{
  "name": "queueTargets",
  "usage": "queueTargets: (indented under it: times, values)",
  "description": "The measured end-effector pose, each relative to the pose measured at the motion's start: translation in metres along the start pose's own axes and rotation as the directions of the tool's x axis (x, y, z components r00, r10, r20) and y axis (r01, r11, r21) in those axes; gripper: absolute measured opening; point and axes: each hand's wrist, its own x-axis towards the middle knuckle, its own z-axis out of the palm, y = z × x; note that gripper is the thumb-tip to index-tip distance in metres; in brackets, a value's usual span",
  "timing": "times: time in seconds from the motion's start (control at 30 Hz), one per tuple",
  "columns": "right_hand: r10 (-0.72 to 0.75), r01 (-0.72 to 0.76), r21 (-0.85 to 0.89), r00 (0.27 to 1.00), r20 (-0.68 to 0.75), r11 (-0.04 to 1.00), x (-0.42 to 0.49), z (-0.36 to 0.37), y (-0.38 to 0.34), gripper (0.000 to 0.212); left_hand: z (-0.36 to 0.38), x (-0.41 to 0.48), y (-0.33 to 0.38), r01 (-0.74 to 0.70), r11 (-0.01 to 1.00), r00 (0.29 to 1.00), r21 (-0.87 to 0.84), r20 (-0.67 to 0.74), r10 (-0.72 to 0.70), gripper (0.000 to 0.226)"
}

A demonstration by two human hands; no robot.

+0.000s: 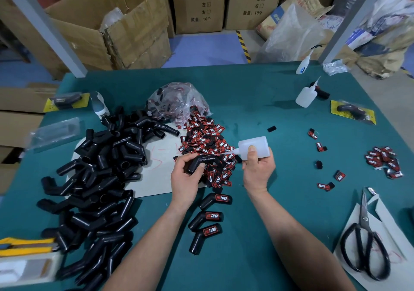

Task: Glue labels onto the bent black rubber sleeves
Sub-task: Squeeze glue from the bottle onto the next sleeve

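1. My left hand (pixel 186 178) grips a bent black rubber sleeve (pixel 202 159) above the label pile (pixel 207 138).
2. My right hand (pixel 258 169) grips a translucent glue bottle (pixel 255 146), with its nozzle pointing at that sleeve.
3. Three labelled sleeves (pixel 212 215) lie on the green mat (pixel 280 115) between my forearms.
4. Unlabelled sleeves (pixel 100 178) are heaped at left.

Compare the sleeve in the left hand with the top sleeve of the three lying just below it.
The held sleeve shows no label; the lying sleeve bears a red-and-black PROTAPER label. The held sleeve is gripped by the left hand; the lying sleeve rests free on the green mat. The glue bottle in the right hand points its nozzle at the held sleeve only. Both are black and bent.
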Motion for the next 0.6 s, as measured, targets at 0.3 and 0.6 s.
queueTargets:
  times: [0.3,0.6]
  values:
    - [0.004,-0.004,0.017,1.000,0.007,1.000,-0.0020,0.0005,-0.0031,0.035,0.0009,-0.0006,0.0014,0.004,1.000,1.000,-0.002,-0.007,-0.004,0.038]
    - [0.016,-0.016,0.038,1.000,-0.005,0.999,-0.0025,0.0009,-0.0055,0.037,-0.0009,0.0008,-0.0025,0.010,1.000,1.000,0.005,-0.004,-0.010,0.040]
